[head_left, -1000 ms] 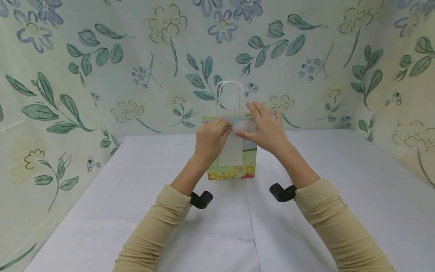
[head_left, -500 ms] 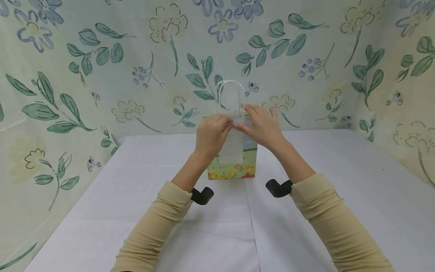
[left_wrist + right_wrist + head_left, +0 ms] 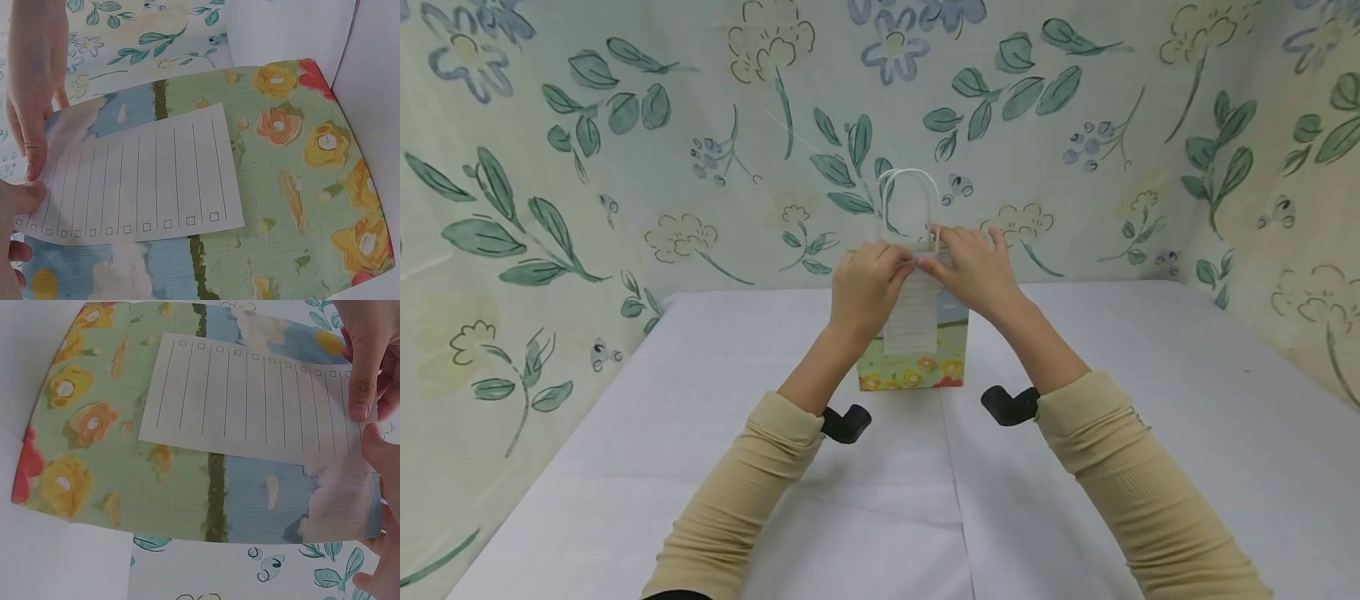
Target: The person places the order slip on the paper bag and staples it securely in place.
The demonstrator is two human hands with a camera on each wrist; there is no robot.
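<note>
In the head view a small paper gift bag [image 3: 951,333] painted with flowers and sky stands upright, its white handles [image 3: 917,171] raised. A white lined checklist sheet [image 3: 910,325] with small boxes lies against its front, reaching up toward the rim. My left hand [image 3: 868,287] pinches the sheet's top end between thumb and fingers. My right hand [image 3: 977,267] grips the bag's rim near the sheet's other top corner, thumb [image 3: 378,440] in front and fingers over the edge. Both thumbs almost meet, as the left wrist view shows. The fingertips behind the rim are partly hidden.
A white cloth [image 3: 887,517] with a crease covers the table. Behind the bag hangs a flower-printed curtain [image 3: 737,183]. Black wrist mounts [image 3: 1011,406] jut inward from both beige sleeves [image 3: 1142,475].
My right hand has moved in from spread fingers beside the bag to grip its rim. The checklist sheet has slid slightly upward on the bag, with my left hand still pinching it.
</note>
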